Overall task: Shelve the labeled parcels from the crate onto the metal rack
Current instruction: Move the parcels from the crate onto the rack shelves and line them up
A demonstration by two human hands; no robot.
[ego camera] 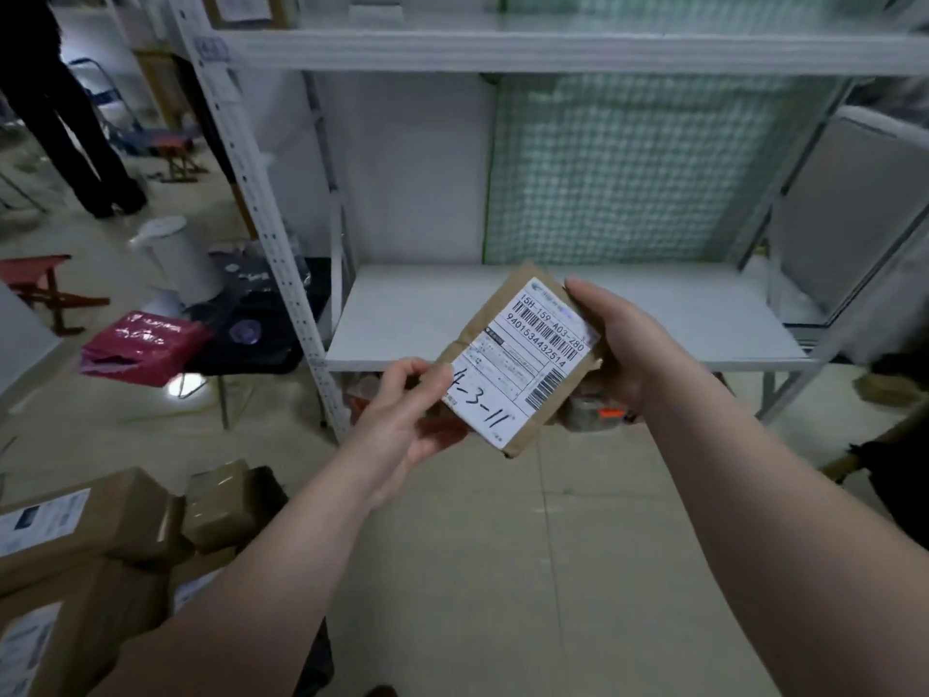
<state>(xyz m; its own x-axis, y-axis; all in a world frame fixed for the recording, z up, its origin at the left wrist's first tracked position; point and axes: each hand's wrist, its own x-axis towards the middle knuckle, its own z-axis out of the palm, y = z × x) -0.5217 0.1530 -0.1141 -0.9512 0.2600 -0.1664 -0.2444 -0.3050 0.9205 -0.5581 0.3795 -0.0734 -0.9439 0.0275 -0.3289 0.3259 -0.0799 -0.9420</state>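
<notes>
A small brown cardboard parcel (523, 359) with a white barcode label, hand-marked "4-3-11", is held tilted in front of the metal rack (568, 314). My left hand (407, 420) pinches its lower left corner, thumb on the label. My right hand (618, 344) grips its right edge, fingers curled behind it. The rack's white middle shelf lies bare just behind the parcel. Several more brown labeled parcels (100, 535) are piled at the lower left; the crate itself is not discernible.
A rack upright (266, 228) stands left of the shelf. On the floor at left lie a pink bag (146, 347), dark bags and a white bin (181, 259). Another person's legs (75, 118) stand far left. A grey panel (849, 213) leans at right. Items sit under the shelf.
</notes>
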